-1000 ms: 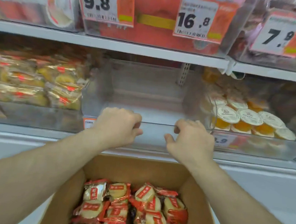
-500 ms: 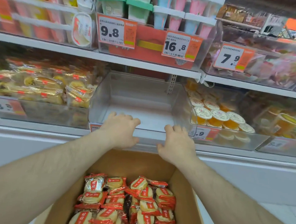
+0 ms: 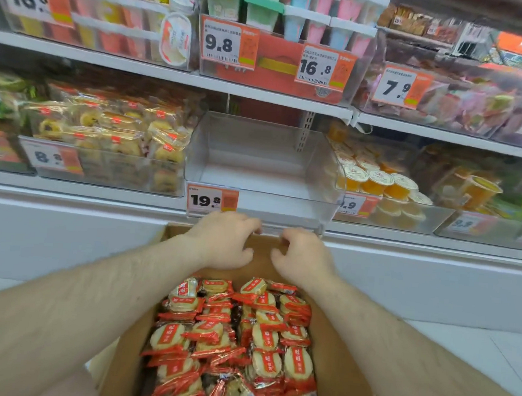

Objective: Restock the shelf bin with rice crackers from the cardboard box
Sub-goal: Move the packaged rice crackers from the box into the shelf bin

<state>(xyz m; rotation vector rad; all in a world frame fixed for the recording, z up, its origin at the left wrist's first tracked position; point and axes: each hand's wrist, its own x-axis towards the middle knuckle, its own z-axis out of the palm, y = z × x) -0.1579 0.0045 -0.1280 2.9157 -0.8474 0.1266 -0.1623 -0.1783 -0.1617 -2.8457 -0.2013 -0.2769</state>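
Down at the clear plastic shelf bin: totally empty. Brown cardboard box packed with red-wrapped rice crackers. Left hand, right hand loosely curled, holding nothing.

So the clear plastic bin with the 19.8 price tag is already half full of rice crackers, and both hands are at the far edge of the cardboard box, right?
Not quite. The head view shows the clear plastic bin with the 19.8 price tag empty; the red-wrapped rice crackers all lie in the brown cardboard box. The left hand and right hand are indeed at the box's far edge.
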